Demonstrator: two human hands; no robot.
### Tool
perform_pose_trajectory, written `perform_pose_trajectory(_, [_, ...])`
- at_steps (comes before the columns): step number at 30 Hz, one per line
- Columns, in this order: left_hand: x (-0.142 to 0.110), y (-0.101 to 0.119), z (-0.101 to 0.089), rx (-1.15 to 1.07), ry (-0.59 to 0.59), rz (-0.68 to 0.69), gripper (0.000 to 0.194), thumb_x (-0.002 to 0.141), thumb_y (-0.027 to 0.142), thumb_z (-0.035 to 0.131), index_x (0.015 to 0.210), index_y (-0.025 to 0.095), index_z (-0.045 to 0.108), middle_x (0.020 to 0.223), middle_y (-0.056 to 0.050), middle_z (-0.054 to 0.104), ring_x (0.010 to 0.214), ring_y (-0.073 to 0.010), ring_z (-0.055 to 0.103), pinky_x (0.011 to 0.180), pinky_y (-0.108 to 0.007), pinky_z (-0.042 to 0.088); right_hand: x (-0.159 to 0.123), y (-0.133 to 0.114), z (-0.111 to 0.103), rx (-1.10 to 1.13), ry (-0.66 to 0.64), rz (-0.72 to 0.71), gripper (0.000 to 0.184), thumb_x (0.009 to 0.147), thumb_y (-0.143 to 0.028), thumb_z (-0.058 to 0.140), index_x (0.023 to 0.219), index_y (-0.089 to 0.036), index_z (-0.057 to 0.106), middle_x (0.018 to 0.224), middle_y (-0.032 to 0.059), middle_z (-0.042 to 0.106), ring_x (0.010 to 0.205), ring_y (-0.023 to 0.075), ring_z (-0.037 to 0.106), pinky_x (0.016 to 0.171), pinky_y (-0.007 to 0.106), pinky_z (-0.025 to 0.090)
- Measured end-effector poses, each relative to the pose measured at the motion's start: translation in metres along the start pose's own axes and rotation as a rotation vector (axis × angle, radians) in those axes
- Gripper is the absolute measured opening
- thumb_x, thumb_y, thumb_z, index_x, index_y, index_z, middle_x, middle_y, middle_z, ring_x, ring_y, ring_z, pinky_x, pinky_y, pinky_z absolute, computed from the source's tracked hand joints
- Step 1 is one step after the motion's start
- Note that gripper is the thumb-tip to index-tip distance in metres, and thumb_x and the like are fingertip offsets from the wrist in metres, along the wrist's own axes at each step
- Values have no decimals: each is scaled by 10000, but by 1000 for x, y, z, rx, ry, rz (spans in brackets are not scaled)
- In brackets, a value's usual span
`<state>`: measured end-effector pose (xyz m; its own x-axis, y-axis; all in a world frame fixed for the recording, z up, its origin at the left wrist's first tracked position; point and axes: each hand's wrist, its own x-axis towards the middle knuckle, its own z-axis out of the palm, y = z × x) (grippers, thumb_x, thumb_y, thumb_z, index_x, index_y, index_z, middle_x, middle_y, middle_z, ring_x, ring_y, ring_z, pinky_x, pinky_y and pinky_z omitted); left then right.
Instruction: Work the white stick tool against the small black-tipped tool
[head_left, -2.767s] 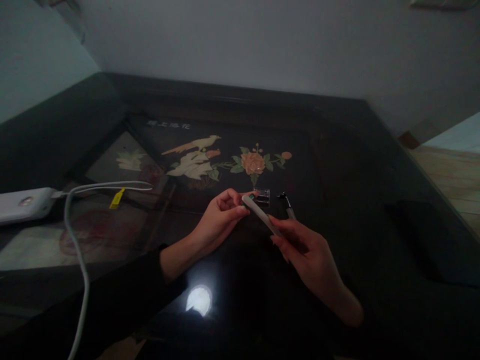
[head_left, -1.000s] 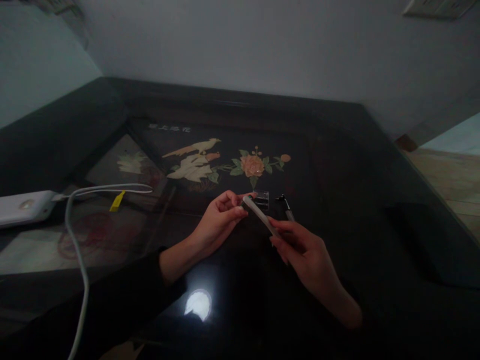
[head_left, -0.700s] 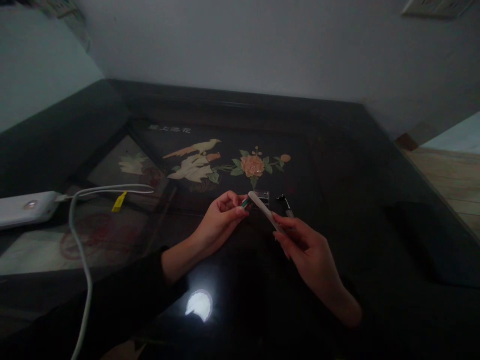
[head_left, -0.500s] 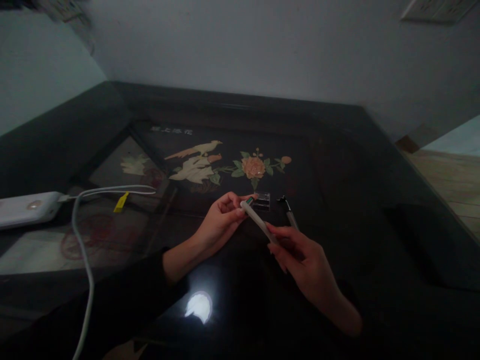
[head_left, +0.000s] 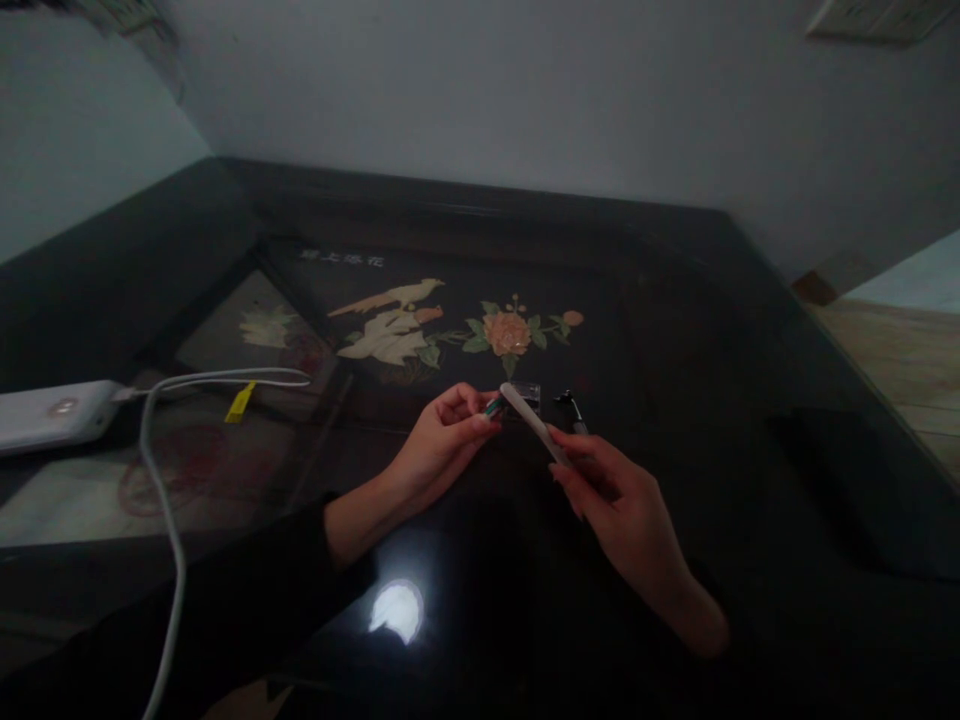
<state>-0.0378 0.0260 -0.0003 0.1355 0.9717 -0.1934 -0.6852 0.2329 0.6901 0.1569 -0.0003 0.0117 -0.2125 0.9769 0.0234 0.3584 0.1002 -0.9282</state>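
My left hand [head_left: 442, 440] is closed, pinching a small dark-green piece [head_left: 493, 406] between thumb and fingers. Too little of that piece shows for its kind to be clear. My right hand [head_left: 626, 515] grips a pale, flat, round-ended stick [head_left: 534, 418], which looks like a nail file. Its far end lies close by the green piece, just to the right; whether they touch I cannot tell. Behind the stick sits a small clear case [head_left: 531, 394], partly covered. A thin metal tool with a black head [head_left: 574, 408] lies beyond my right hand.
On the left a white power bank [head_left: 56, 415] has a white cable [head_left: 169, 500] with a yellow tag [head_left: 240, 402]. The dark glossy table [head_left: 465, 220] bears a bird-and-flower inlay and reflects a bright light. A dark flat object [head_left: 877, 490] lies at right; a wall stands behind.
My right hand has moved slightly right, drawing the pale stick off the green piece, which shows more now. My left hand has stayed almost still.
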Motion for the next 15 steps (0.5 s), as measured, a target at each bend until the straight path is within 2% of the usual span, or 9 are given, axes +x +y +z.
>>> perform_pose_trajectory(4, [1,-1,-2,16,-21,18,377,514,217,902,637,155,552,889,-40,718,904,-136,642,784,-211,466,-4,-5,5,81,-54,-2,257,841,-232,607,1079,-193,695,915,61,727,600,119,593,481,229,449])
perform_pose_trajectory(9, [0,-1,-2,-1,-53,26,347,553,225,889,667,157,568,889,-41,725,887,-141,645,841,-253,465,-8,-10,6,127,-112,35,251,832,-238,609,1062,-191,698,754,22,704,482,89,515,421,208,409])
perform_pose_trajectory(13, [-1,0,-1,17,-32,16,366,533,212,893,643,154,548,878,-45,714,898,-139,636,806,-225,460,-5,-8,3,76,-50,14,243,838,-241,610,1055,-190,705,872,53,723,584,116,584,458,222,437])
perform_pose_trajectory(15, [-1,1,0,21,-14,7,379,519,211,897,634,153,540,864,-36,702,857,-126,633,764,-208,462,-3,-7,1,45,-30,22,257,847,-241,605,1080,-184,700,853,56,718,621,131,603,473,229,447])
